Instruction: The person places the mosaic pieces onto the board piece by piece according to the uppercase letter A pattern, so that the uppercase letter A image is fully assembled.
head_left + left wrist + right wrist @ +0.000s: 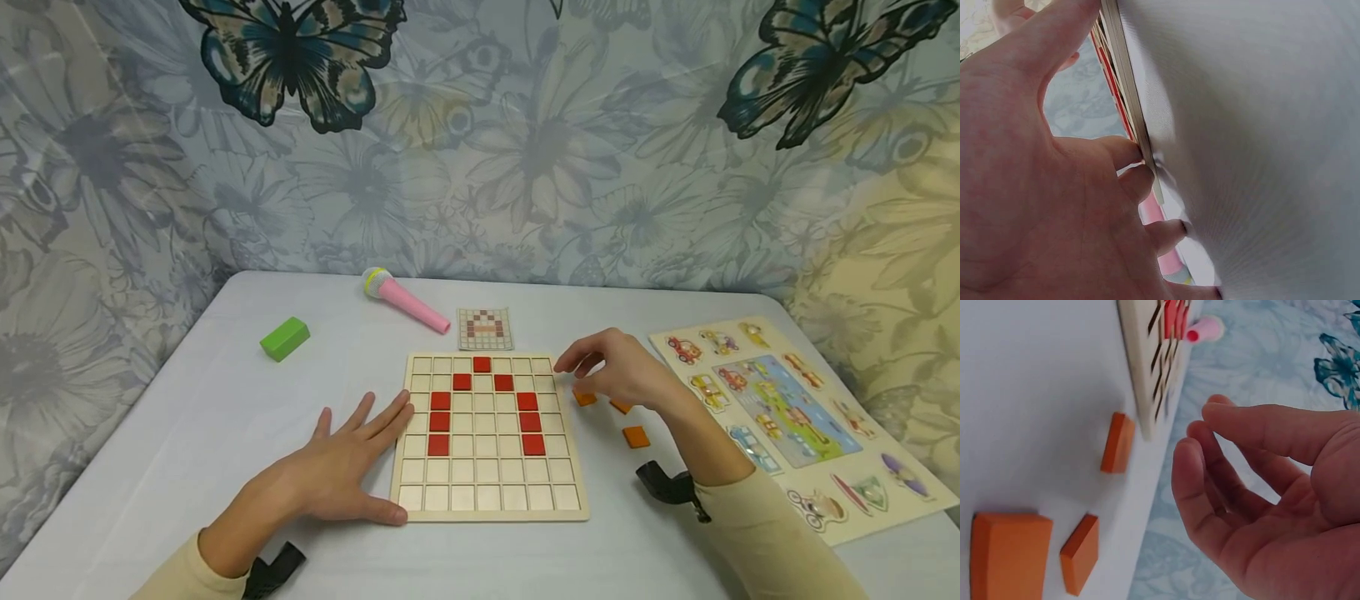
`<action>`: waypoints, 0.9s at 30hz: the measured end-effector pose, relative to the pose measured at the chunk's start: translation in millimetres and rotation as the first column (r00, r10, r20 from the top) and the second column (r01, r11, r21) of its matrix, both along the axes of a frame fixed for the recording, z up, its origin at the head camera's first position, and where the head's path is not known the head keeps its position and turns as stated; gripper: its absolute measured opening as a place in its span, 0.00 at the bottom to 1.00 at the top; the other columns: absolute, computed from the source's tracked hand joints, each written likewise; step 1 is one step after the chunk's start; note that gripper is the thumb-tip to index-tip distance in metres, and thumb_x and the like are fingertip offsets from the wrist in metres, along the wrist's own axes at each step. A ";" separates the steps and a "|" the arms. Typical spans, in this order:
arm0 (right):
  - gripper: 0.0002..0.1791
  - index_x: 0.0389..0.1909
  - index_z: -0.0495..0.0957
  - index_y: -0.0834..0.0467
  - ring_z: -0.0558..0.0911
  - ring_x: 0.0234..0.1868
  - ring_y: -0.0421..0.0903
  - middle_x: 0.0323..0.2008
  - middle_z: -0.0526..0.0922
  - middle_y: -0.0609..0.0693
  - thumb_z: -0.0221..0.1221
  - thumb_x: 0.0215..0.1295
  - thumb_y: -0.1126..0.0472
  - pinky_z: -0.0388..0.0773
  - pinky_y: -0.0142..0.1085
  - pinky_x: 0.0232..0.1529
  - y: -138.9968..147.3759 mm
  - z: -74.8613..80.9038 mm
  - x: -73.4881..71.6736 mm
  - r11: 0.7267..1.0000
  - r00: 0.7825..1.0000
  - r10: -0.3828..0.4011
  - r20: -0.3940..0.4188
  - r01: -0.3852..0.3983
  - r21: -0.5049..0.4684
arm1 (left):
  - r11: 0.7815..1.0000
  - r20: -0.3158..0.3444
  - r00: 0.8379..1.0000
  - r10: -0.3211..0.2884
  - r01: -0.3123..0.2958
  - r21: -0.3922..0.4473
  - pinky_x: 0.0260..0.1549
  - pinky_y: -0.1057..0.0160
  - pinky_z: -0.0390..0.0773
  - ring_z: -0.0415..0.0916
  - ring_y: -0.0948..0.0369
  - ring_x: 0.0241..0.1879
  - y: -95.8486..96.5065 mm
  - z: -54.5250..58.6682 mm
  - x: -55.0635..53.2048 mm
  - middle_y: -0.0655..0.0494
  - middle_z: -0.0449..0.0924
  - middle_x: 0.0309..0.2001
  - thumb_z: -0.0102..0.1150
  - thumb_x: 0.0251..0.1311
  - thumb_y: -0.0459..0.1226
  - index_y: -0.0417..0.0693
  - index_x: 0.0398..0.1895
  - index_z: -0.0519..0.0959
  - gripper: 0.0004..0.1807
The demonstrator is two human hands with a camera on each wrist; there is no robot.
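Note:
A wooden grid board [491, 517] lies on the table with several red square tiles [440, 422] set in its cells. My left hand [337, 462] rests spread at the board's left side, thumb and fingertips touching its edge. Past the board's upper right corner, my right hand [618, 367] hovers beside three loose orange tiles. Of these, the nearest orange tile [637, 437] lies apart, and another orange tile [585, 399] is partly under the hand. In the right wrist view the fingers [1188, 469] are bent, with a gap to the thumb and nothing between them.
Behind the board lie a small pattern card [484, 329] and a pink toy microphone [408, 302]. A green block [285, 338] sits at the back left. On the right is a picture puzzle board [750, 375], close to my right forearm. A patterned cloth backdrop stands behind the table.

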State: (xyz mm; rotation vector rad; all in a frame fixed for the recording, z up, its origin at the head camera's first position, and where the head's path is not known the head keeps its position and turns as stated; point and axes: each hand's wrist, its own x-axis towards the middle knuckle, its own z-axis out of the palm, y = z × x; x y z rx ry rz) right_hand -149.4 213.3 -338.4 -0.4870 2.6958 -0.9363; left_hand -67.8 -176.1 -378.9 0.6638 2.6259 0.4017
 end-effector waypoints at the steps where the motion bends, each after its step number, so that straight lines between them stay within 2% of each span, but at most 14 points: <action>1: 0.14 0.46 0.89 0.59 0.84 0.47 0.53 0.47 0.89 0.56 0.66 0.60 0.72 0.82 0.41 0.41 1.3 -1.4 -0.8 1.000 1.000 -0.002 0.002 0.002 -0.001 | 1.000 0.002 1.000 0.000 0.000 0.001 0.65 0.15 0.39 0.34 0.40 0.84 0.3 0.2 0.0 0.65 0.33 0.86 0.68 0.46 0.75 0.57 0.86 0.45 0.70; 13: 0.16 0.43 0.88 0.61 0.80 0.41 0.49 0.42 0.87 0.56 0.66 0.53 0.75 0.80 0.40 0.42 16.2 -11.9 -9.6 1.000 0.998 0.004 0.057 -0.003 -0.026 | 1.000 0.008 1.000 0.008 -0.008 0.000 0.65 0.15 0.38 0.33 0.41 0.84 1.1 1.3 0.2 0.66 0.32 0.86 0.68 0.45 0.75 0.58 0.86 0.44 0.71; 27: 0.18 0.39 0.89 0.60 0.78 0.40 0.49 0.37 0.87 0.53 0.67 0.46 0.78 0.79 0.39 0.39 17.8 -15.1 -12.0 0.999 0.995 0.013 0.094 -0.017 0.046 | 1.000 0.005 1.000 0.006 -0.006 0.009 0.65 0.15 0.38 0.34 0.41 0.84 1.0 1.2 0.6 0.66 0.32 0.86 0.68 0.46 0.75 0.57 0.86 0.44 0.71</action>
